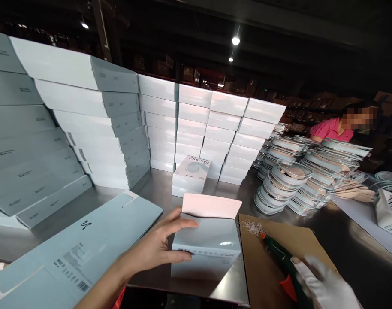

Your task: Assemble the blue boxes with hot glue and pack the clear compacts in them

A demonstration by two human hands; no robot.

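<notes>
In the head view, the box point(205, 262) stands near the near edge of the bench point(155, 184), its far flap point(212, 206) raised. The left hand point(155, 244) clasps the box's left end, fingers spread over the top and thumb against the near side. The right hand point(326, 281), in a white glove and blurred, is wrapped around a green glue gun point(279, 253) to the right; its orange tip is by some white threads point(253, 226) on a cardboard sheet point(299, 238). The sheet's left edge runs close beside the box, leaving little room there.

To the left, a flat carton point(114, 240) reaches in under the left forearm, with a narrow strip of metal between it and the box. A small printed box point(191, 174) stands just beyond the flap, before a wall of stacked boxes point(196, 116). More metal shows between the cardboard and the stacked dishes point(281, 189) at far right. Behind those, a person point(334, 128) in pink leans.
</notes>
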